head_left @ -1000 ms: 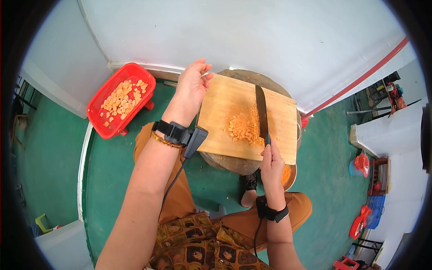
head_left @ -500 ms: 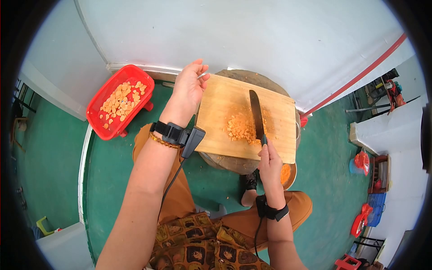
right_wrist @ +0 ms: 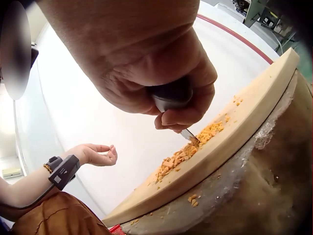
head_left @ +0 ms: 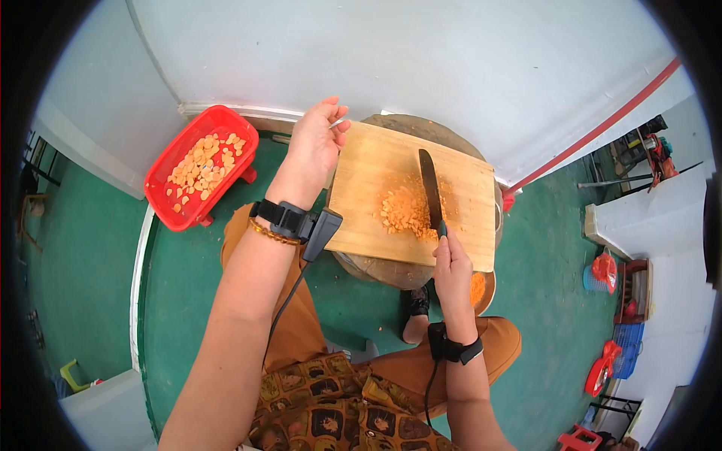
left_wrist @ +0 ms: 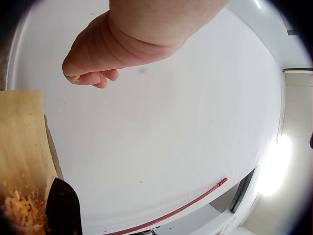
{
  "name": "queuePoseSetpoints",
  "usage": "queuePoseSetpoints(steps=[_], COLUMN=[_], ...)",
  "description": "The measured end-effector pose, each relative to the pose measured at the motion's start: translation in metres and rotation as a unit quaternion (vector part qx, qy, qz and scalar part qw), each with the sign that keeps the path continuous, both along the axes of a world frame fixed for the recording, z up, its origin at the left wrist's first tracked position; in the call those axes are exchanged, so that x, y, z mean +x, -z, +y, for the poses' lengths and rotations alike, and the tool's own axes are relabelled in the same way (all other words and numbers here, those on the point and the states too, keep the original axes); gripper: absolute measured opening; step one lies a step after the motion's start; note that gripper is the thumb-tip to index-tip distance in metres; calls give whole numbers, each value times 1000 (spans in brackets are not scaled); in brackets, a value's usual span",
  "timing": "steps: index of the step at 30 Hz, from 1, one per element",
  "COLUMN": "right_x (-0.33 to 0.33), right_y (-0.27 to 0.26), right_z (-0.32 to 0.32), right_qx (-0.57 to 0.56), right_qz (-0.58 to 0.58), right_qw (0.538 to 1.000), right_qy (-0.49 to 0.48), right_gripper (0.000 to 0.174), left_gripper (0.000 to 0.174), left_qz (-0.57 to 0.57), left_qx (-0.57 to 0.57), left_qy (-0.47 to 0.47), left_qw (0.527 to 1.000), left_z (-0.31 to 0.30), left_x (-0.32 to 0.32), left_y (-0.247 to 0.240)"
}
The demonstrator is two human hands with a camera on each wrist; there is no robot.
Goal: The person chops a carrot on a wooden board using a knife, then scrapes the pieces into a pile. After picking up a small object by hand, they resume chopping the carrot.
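Note:
In the head view a wooden board (head_left: pixel 376 158) bears a heap of chopped orange pieces (head_left: pixel 402 210). A knife (head_left: pixel 429 180) with a dark blade lies across the heap's right side. My right hand (head_left: pixel 453 278) grips its handle at the board's near edge; the right wrist view shows the fingers curled round the dark handle (right_wrist: pixel 171 93). My left hand (head_left: pixel 316 143) hangs in the air by the board's left corner, fingers loosely bent, holding nothing. In the left wrist view that hand (left_wrist: pixel 98 58) is against the white wall, away from the blade (left_wrist: pixel 63 208).
The board rests on a round stump (head_left: pixel 376 272). A red basin (head_left: pixel 164 206) with orange slices stands at the left. Beside the right knee is a bowl (head_left: pixel 490 292) with orange bits. A white wall (head_left: pixel 421 60) rises behind; a red basket (head_left: pixel 602 368) lies far right.
The knife's blade has swung left from the heap's right edge, its tip now further left. My right hand has moved slightly with it, and my left hand has shifted slightly left.

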State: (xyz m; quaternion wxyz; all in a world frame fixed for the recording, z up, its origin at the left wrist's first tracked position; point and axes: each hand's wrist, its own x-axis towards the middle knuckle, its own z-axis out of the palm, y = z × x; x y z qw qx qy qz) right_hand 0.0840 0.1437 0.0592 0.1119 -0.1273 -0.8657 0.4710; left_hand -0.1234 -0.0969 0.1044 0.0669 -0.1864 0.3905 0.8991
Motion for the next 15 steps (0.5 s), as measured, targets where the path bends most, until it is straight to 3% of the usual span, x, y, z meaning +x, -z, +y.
queuePoseSetpoints(steps=[4,7,10,13,15], right_x=[0,0,0,3,1], right_y=[8,15,4,3,-2], right_z=[5,10,6,2,-2], right_qx=[-10,42,-12,-25,24], right_qz=[9,7,-36,6,-6], right_qw=[1000,999,999,1000,1000], right_qy=[23,-9,0,3,-14], right_gripper=[37,38,38,37,37], left_gripper=[43,43,43,43,43], left_qz=[5,5,4,8,7], left_qx=[3,-2,-3,1,-1], left_qy=[1,2,0,1,7], left_qw=[1000,1000,1000,1000,1000], left_z=[0,1,2,1,2], left_x=[1,2,1,1,4], left_y=[0,-2,-3,0,-2])
